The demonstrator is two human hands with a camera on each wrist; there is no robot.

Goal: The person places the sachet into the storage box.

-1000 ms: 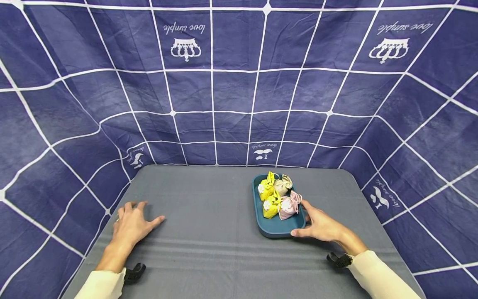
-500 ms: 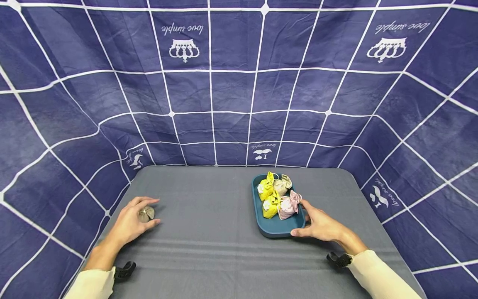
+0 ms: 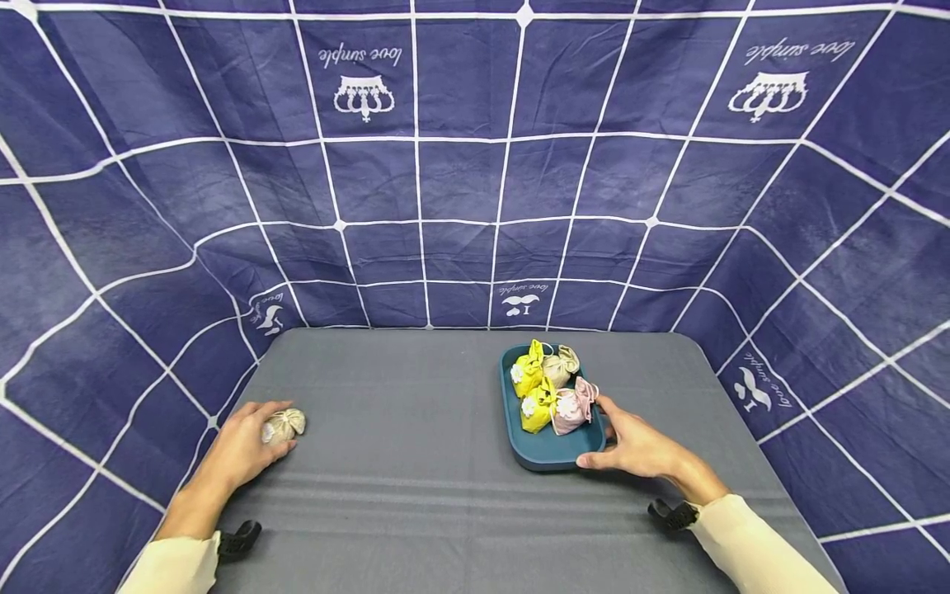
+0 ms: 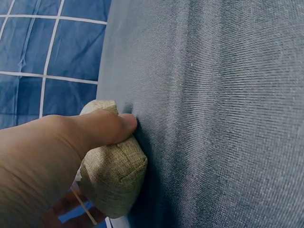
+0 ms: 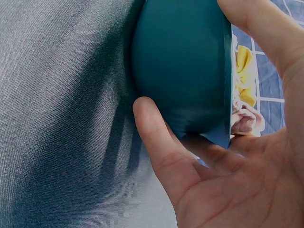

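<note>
At the left side of the table my left hand point(image 3: 239, 445) grips a small beige drawstring pouch point(image 3: 285, 424) with a white flower on it. The left wrist view has the thumb laid across the beige cloth, the other fingers mostly hidden behind it. My right hand point(image 3: 637, 445) holds the near right corner of a teal tray point(image 3: 552, 455), thumb at the rim and fingers along the outer wall. Inside the tray lie two yellow pouches point(image 3: 536, 412), a pink pouch point(image 3: 570, 411) and another beige pouch point(image 3: 560, 369).
A grey cloth covers the table point(image 3: 401, 412). Blue curtains point(image 3: 460, 181) with white grid lines rise behind it and along both sides. A black wrist strap point(image 3: 239, 540) sits on the left arm, a similar strap point(image 3: 671, 514) on the right.
The beige pouch has come into view within my left hand, whose fingers have closed around it while the hand turned and shifted slightly left. My right hand and the tray stay put.
</note>
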